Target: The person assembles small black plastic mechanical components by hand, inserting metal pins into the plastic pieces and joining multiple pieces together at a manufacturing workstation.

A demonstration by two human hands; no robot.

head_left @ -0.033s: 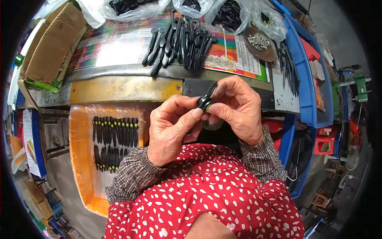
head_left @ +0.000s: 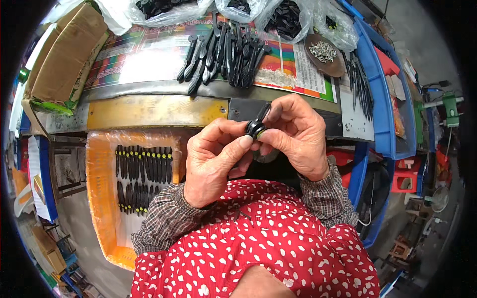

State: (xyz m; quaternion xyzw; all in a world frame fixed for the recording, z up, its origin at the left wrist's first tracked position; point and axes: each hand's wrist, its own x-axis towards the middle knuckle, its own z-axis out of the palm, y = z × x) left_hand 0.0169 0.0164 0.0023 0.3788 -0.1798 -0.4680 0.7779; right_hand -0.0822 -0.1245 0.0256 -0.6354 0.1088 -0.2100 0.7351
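Note:
In front of my red dotted apron, both hands hold one small black part (head_left: 255, 128) with a round, disc-like end and a narrow shaft pointing up. A bit of yellow-green shows at its lower right edge. My left hand (head_left: 211, 156) pinches the round end between thumb and fingers. From the other side my right hand (head_left: 299, 140) grips it, thumb against the disc and fingers curled around the shaft. The fingers hide much of the part. Down to the left, an orange crate (head_left: 95, 198) holds two rows of black pieces (head_left: 144, 163) with yellow-green dots.
Black handle pieces (head_left: 228, 57) lie piled on the workbench (head_left: 159, 110). Small metal pins (head_left: 323, 51) sit on a brown dish (head_left: 334, 67), beside thin dark pieces (head_left: 361, 87). Clear bags of black parts (head_left: 284, 21) line the back. A cardboard box (head_left: 67, 64) and blue bin (head_left: 381, 94) flank the bench.

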